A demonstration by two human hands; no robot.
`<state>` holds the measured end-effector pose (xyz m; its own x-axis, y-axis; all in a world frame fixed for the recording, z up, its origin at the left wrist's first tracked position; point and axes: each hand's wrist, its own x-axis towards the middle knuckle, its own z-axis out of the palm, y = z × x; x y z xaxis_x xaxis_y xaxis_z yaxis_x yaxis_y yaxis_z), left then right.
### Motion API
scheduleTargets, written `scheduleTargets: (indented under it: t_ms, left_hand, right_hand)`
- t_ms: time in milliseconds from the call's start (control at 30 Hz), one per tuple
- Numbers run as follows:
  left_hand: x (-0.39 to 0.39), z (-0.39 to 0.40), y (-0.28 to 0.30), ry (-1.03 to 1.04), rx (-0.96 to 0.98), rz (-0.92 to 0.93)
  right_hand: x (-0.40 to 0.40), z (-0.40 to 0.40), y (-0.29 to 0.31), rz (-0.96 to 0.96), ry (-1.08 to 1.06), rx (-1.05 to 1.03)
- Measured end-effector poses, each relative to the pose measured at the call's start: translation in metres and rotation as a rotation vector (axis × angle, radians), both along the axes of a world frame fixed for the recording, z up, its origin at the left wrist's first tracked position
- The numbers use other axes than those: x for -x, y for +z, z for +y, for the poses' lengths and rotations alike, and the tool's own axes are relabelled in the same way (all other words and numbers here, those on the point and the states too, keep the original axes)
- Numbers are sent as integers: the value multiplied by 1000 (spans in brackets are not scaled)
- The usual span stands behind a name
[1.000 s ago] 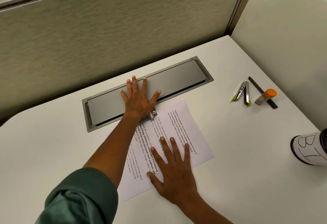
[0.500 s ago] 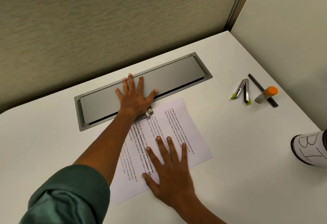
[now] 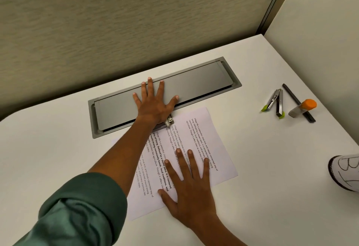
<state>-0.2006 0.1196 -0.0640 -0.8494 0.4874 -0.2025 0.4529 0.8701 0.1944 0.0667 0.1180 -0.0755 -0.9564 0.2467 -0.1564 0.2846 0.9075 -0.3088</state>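
Observation:
A printed sheet of paper (image 3: 206, 140) lies on the white desk (image 3: 272, 187). My right hand (image 3: 189, 185) presses flat on its near half, fingers spread and straight. My left hand (image 3: 155, 102) lies flat with straight fingers, palm down over a small metal stapler (image 3: 169, 121) at the paper's far edge; only the stapler's end shows beside my wrist. My fingers reach onto the grey cable-tray lid (image 3: 204, 84) set in the desk.
At the right lie an open stapler with green tips (image 3: 275, 103), a dark pencil (image 3: 291, 95) and a glue stick with an orange cap (image 3: 303, 107). A white cup with black marker letters (image 3: 345, 172) stands at the right edge. Partition walls (image 3: 116, 22) border the back and right.
Both hands keep their places on the stapler and paper. Only the camera has shifted slightly.

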Motion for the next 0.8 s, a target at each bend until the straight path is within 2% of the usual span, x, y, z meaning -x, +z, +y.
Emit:
scheduleTargets:
  t_ms: [333, 533, 800]
  left_hand:
    - [0, 0, 0, -13, 31, -13]
    - [1, 1, -7, 2, 18, 73]
    - [0, 0, -8, 5, 22, 82]
  right_hand:
    - [0, 0, 5, -16, 9, -10]
    - [0, 1, -1, 1, 12, -22]
    - [-1, 0, -1, 1, 14, -23]
